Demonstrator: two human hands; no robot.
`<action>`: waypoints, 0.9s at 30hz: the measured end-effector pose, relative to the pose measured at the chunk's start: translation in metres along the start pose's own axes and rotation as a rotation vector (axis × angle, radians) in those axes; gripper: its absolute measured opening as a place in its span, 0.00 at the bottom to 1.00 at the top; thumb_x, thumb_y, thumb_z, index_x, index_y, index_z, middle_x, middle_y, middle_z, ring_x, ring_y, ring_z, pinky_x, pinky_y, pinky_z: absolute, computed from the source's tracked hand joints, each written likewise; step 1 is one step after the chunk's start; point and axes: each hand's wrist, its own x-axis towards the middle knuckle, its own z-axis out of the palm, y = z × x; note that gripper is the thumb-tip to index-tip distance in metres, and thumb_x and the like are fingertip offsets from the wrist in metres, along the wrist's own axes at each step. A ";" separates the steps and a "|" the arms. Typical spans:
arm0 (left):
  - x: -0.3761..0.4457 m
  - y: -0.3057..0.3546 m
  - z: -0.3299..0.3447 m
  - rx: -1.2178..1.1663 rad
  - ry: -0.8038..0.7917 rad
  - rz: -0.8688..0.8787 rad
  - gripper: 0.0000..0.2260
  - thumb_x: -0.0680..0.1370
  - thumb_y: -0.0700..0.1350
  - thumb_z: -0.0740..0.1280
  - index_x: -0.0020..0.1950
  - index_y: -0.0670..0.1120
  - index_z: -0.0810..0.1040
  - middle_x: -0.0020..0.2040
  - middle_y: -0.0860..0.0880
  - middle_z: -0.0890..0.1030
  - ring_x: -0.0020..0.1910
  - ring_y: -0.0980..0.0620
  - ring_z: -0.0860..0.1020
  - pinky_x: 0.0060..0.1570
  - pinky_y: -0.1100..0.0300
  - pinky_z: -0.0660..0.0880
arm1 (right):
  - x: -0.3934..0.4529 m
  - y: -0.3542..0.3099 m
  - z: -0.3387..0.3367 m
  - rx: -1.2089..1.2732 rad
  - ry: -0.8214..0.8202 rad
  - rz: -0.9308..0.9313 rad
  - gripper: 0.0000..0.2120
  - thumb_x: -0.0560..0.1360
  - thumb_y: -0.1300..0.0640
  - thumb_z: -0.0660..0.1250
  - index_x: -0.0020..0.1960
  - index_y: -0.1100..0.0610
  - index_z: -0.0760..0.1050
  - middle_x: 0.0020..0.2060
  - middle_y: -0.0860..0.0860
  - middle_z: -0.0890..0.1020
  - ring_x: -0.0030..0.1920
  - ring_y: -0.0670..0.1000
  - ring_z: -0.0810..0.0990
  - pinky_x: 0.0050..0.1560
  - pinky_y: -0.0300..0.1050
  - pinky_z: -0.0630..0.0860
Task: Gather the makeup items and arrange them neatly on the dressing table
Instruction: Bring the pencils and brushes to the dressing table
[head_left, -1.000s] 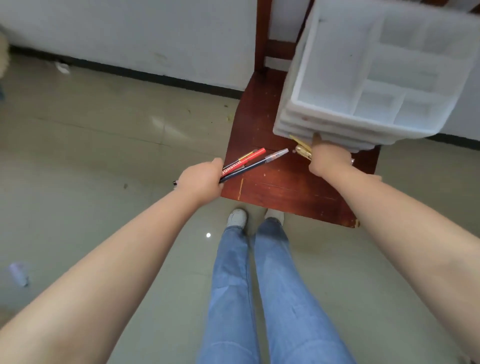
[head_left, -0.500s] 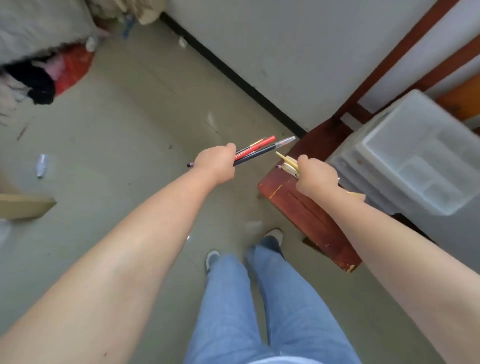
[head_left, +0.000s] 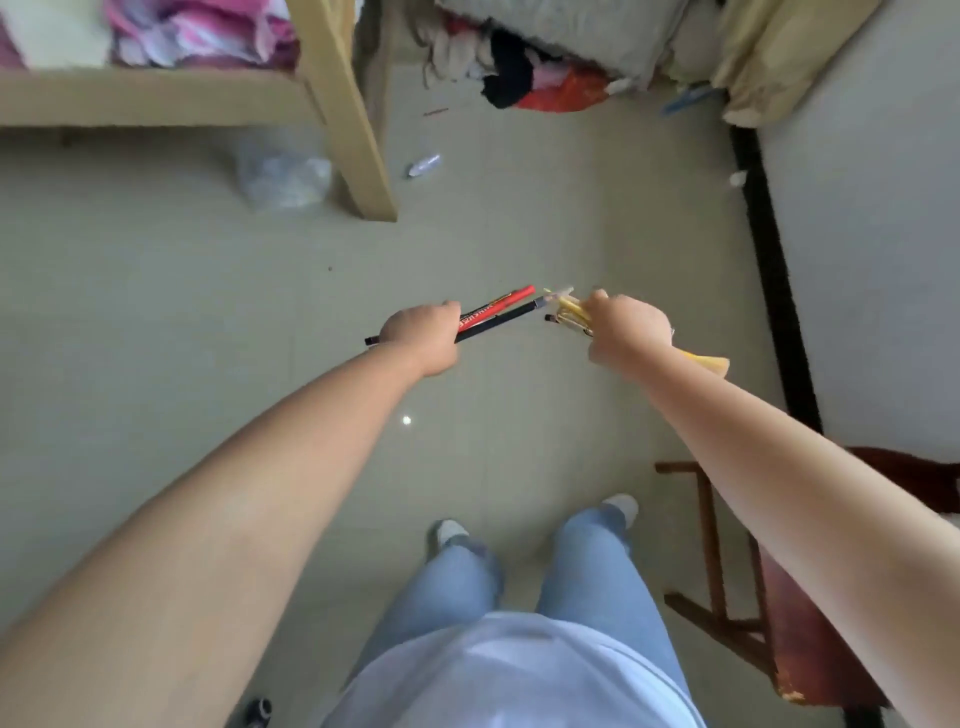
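A person standing over a tiled floor is gripping red and black pencils (head_left: 496, 314) in the left hand (head_left: 423, 332) and yellow-gold makeup sticks (head_left: 569, 314) in the right hand (head_left: 626, 332), fingers clamped around each bundle; gathering appears underway, while arranging on the desk (head_left: 156, 96) is not yet done.

Both arms stretched forward and down, bare to the elbow. Left hand (head_left: 422, 335) fisted in a full grip, knuckles up. Right hand (head_left: 626, 332) likewise curled tight, level with the left, near it.
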 end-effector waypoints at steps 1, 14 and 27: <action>-0.016 -0.036 0.007 -0.042 -0.002 -0.071 0.10 0.75 0.40 0.60 0.56 0.40 0.68 0.53 0.40 0.77 0.50 0.40 0.76 0.39 0.56 0.66 | 0.002 -0.036 0.003 -0.024 -0.020 -0.061 0.17 0.69 0.66 0.60 0.57 0.60 0.66 0.47 0.57 0.78 0.44 0.60 0.77 0.34 0.43 0.64; -0.175 -0.346 0.087 -0.420 0.023 -0.801 0.11 0.74 0.38 0.60 0.56 0.40 0.69 0.51 0.41 0.77 0.46 0.42 0.75 0.38 0.57 0.67 | 0.043 -0.432 0.017 -0.391 -0.038 -0.807 0.17 0.70 0.64 0.61 0.59 0.59 0.66 0.41 0.54 0.72 0.39 0.55 0.70 0.32 0.41 0.63; -0.186 -0.607 0.040 -0.645 0.053 -1.249 0.12 0.74 0.36 0.59 0.58 0.40 0.69 0.52 0.42 0.77 0.49 0.43 0.76 0.40 0.56 0.68 | 0.108 -0.798 -0.012 -0.581 -0.055 -1.221 0.18 0.70 0.65 0.61 0.59 0.58 0.65 0.40 0.51 0.68 0.39 0.54 0.70 0.26 0.40 0.56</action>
